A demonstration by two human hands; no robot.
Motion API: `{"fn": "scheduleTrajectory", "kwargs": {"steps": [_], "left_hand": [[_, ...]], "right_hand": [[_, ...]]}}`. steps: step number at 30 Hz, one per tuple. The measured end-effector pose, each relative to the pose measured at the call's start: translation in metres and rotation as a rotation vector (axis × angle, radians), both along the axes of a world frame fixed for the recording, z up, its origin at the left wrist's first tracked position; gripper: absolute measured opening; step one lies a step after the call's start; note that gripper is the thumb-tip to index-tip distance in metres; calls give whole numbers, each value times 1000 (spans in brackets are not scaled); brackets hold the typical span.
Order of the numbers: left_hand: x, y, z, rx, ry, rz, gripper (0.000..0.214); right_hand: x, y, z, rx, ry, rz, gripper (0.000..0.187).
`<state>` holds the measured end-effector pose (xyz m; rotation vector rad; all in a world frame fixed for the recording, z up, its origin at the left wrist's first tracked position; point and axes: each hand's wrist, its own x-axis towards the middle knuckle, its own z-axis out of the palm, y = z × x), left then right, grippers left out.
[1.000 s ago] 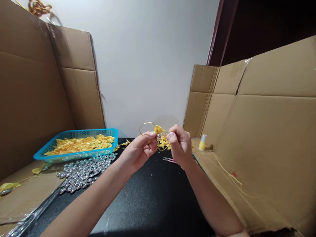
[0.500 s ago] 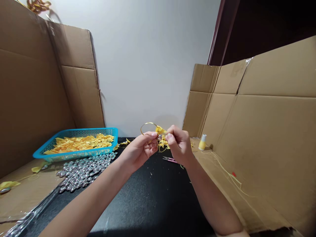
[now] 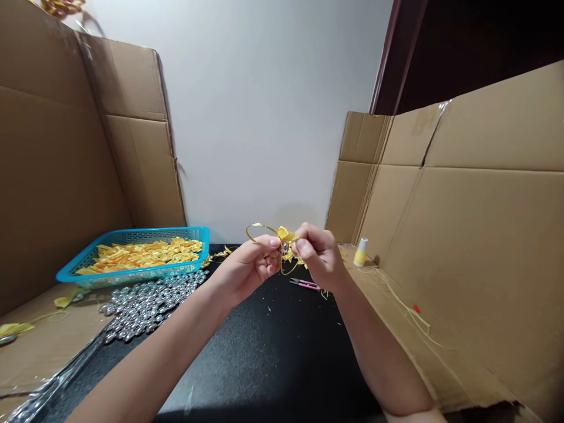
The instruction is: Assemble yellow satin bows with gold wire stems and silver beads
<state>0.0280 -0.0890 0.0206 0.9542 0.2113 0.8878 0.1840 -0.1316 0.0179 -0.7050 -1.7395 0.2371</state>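
My left hand (image 3: 255,258) pinches a thin gold cord (image 3: 261,225) that loops up behind its fingers. My right hand (image 3: 319,252) is closed on the cord's other part, just to the right. Between the two sets of fingertips shows a small silver bead (image 3: 285,247), with a yellow ribbon piece (image 3: 284,234) right above it. A lower curve of cord hangs beneath the bead. How the cord runs inside the fingers is hidden. Below my right hand lie small pink-handled thread snips (image 3: 305,284) on the black table top (image 3: 264,352).
At left, a blue basket (image 3: 66,276) holds many yellow ribbon pieces (image 3: 145,255). Silver beads (image 3: 150,305) are heaped before it. A yellow thread spool (image 3: 361,252) stands at right near loose thread (image 3: 403,302). Cardboard walls (image 3: 484,235) flank both sides.
The cord loop has tipped slightly left and widened, and the bead shows more clearly between my fingertips. Both hands keep their hold in nearly the same place.
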Motion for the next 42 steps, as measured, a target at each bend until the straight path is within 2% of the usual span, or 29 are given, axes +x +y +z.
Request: {"fn": "scheduleTrajectory", "kwargs": {"steps": [10,18,26,35,42], "left_hand": [[0,-4,1,-14,-6,10,23],[0,-4,0,-8,-11,-12,23],[0,-4,-2,9,-3,-30,16],[-1,-5,-2,28,30,-18,20],[-2,-3,-3,33,41,-24,15]], "right_hand": [[3,7,-4,-88,101,225,21],[6,8,-4,-102,69,205,21],[6,2,-2,-93,7,123,22],[4,6,-5,-110,47,217,23],[2,7,-6,-125,52,206,25]]}}
